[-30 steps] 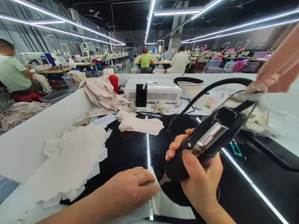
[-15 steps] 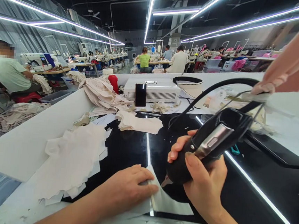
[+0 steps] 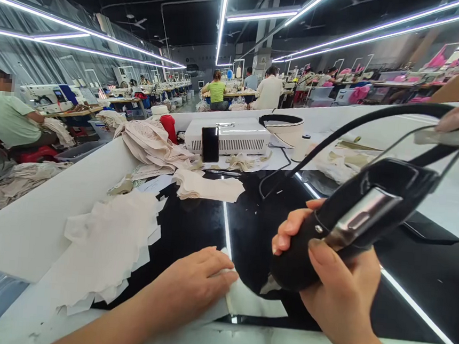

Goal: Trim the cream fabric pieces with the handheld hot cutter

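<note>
My right hand [image 3: 335, 288] grips a black handheld cutting tool [image 3: 354, 220] with a metal trigger plate; its tip rests on a white fabric piece [image 3: 248, 302] lying on the glossy black table [image 3: 192, 227]. A black cable [image 3: 358, 124] runs up from the tool's rear. My left hand [image 3: 193, 284] lies flat on the left part of the same fabric piece, fingers pressing it down beside the tool tip.
A stack of cut white pieces [image 3: 106, 247] lies at the left. Folded cloth [image 3: 204, 187], a phone [image 3: 210, 144] leaning on a white box [image 3: 232, 135], a red bottle [image 3: 170, 126] and a fabric heap [image 3: 151, 144] sit behind. People work at sewing tables beyond.
My right hand and the tool have shifted to the right along the fabric piece. My left hand stays pressed on the fabric.
</note>
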A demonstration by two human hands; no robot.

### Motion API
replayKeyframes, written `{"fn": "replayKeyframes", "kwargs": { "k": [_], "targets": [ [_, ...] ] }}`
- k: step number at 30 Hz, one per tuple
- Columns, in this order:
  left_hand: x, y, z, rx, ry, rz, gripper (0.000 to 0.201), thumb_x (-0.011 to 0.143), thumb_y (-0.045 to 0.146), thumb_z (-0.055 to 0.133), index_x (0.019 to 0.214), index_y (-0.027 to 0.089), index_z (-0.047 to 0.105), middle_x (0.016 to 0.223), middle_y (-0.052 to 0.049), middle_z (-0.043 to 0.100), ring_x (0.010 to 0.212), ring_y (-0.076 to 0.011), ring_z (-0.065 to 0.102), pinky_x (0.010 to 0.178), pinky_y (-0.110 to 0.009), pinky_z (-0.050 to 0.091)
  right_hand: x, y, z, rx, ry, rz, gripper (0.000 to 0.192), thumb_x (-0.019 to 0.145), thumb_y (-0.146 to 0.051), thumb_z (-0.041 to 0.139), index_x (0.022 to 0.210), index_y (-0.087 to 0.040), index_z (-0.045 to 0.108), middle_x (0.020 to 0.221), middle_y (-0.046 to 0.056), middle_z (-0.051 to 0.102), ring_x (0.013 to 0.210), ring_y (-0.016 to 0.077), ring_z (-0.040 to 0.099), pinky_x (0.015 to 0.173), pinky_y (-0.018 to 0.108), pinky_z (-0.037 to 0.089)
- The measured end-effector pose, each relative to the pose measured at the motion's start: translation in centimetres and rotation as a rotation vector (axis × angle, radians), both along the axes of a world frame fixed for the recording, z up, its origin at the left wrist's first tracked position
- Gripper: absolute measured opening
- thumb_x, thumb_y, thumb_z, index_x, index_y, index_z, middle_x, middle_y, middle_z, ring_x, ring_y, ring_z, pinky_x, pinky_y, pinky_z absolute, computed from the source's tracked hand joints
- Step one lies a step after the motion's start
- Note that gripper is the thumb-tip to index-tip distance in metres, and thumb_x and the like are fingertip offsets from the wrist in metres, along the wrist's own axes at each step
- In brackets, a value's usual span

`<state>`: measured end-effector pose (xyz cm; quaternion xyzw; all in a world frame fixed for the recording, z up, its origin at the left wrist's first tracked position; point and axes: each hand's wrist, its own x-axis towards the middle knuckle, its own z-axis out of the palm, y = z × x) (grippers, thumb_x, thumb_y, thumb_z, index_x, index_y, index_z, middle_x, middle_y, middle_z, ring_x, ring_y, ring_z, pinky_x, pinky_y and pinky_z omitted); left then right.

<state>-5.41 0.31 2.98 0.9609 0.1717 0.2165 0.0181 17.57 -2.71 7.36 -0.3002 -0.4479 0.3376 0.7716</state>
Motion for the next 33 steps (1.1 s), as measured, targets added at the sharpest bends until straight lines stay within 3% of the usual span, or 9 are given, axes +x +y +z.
{"fn": "replayKeyframes", "kwargs": {
  "k": [4,10,18,28,33],
  "targets": [
    [1.6,-1.1,0.1,-0.053,-0.049,-0.003,0.019,0.116,0.011,0.052,0.128,0.015,0.066,0.118,-0.009,0.076,0.11,-0.0213,0.075,0.097,-0.03,0.066,1.1,-1.4,-0.3,-0.013,-0.042,-0.024,0.039,0.092,-0.049,0.093,0.119,-0.03,0.072,0.086,-0.001,0.072,0.066,0.0169,0.068,0.059,0.03,0.064],
    [2.9,-1.9,-1.8,-0.078,-0.016,0.014,0.017,0.115,0.012,0.053,0.123,0.015,0.067,0.103,-0.006,0.073,0.092,-0.0226,0.071,0.084,-0.033,0.066,1.2,-1.8,-1.4,-0.022,-0.079,-0.033,0.04,0.093,-0.05,0.091,0.122,-0.032,0.071,0.089,0.001,0.075,0.065,0.0185,0.069,0.05,0.028,0.059],
    [1.3,-2.1,-2.8,-0.066,-0.063,0.01,0.022,0.118,0.013,0.049,0.13,0.013,0.067,0.109,-0.008,0.073,0.099,-0.0223,0.072,0.09,-0.03,0.067,0.4,-1.8,-1.0,-0.007,-0.071,-0.048,0.035,0.093,-0.051,0.093,0.109,-0.03,0.07,0.087,-0.001,0.075,0.059,0.0145,0.067,0.047,0.025,0.057],
    [1.7,-3.0,-2.2,-0.009,-0.074,0.0,0.025,0.117,0.01,0.044,0.129,0.011,0.067,0.108,-0.009,0.073,0.1,-0.0224,0.072,0.09,-0.03,0.067,-1.1,-0.8,-0.4,0.016,0.004,0.059,0.028,0.095,-0.047,0.091,0.102,-0.03,0.07,0.088,-0.003,0.075,0.052,0.009,0.058,0.044,0.021,0.053],
    [2.1,-3.2,-2.3,0.028,-0.096,-0.004,0.024,0.115,0.007,0.048,0.129,0.01,0.067,0.106,-0.01,0.072,0.098,-0.0228,0.07,0.091,-0.032,0.066,-1.3,-0.7,-0.6,0.012,-0.016,0.036,0.025,0.095,-0.039,0.09,0.104,-0.029,0.07,0.09,-0.002,0.076,0.061,0.0124,0.067,0.052,0.023,0.059]
  ]
}}
